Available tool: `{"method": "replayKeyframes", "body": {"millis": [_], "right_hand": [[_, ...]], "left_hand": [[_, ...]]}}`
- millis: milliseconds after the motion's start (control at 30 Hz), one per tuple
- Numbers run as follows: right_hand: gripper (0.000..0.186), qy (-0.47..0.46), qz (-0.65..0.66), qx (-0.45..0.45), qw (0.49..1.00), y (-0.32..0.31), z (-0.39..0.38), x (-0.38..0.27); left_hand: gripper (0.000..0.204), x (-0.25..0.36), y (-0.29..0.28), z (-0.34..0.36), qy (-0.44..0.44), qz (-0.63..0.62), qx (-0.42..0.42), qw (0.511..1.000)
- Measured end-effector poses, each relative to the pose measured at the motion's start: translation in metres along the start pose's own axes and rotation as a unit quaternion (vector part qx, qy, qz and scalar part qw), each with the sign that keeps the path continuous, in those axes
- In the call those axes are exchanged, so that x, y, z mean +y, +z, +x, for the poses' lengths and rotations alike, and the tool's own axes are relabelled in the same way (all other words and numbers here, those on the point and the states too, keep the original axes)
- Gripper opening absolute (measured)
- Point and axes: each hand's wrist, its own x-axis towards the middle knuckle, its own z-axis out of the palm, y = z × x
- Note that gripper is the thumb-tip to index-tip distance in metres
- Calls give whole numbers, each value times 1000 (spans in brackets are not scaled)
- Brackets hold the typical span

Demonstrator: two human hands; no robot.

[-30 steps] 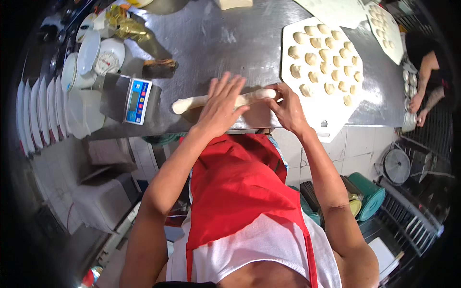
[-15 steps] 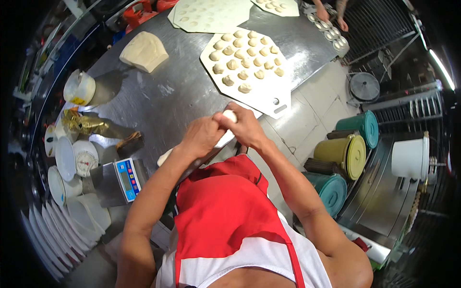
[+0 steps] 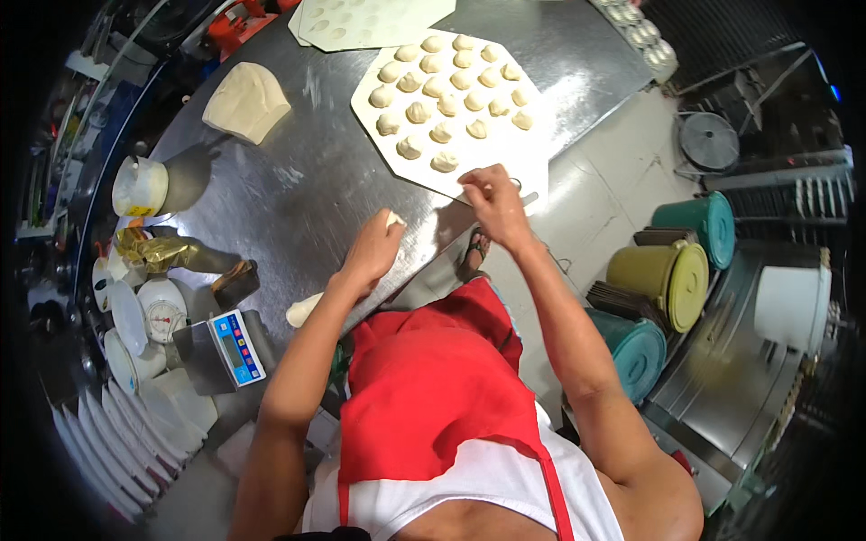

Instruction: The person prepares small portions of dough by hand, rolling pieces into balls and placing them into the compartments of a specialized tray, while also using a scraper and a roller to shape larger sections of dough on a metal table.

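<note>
My left hand [image 3: 372,248] is closed round a piece of dough, whose pale end [image 3: 393,219] shows at the top of the fist. It is above the near edge of the steel table [image 3: 316,180]. My right hand [image 3: 496,206] hovers over the near corner of a white octagonal board [image 3: 492,176], by its handle slot. Its fingers are curled together, and what they hold, if anything, is hidden. Several rows of small dough balls [image 3: 447,104] cover the board. Beside my left forearm lies another pale dough piece [image 3: 304,310], partly hidden by the arm.
A large dough block [image 3: 246,101] sits at the far left, near a white tub [image 3: 141,187]. A digital scale [image 3: 236,347], dial scale [image 3: 164,317] and gold wrapper [image 3: 162,250] are at left. Another board [image 3: 370,20] lies behind. Lidded bins [image 3: 686,284] stand on the right.
My hands have come apart: the right has moved right to the board's corner, the left stays over the table edge. The ball seen between them is gone from there. The view has shifted.
</note>
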Motion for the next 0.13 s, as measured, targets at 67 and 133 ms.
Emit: {"method": "replayKeyframes", "body": {"millis": [67, 133], "right_hand": [[36, 23, 73, 41, 996, -6, 30, 22], [42, 28, 16, 3, 999, -6, 60, 47]], "left_hand": [[44, -14, 1, -6, -89, -124, -22, 988], [49, -18, 1, -6, -126, -143, -38, 981]]}}
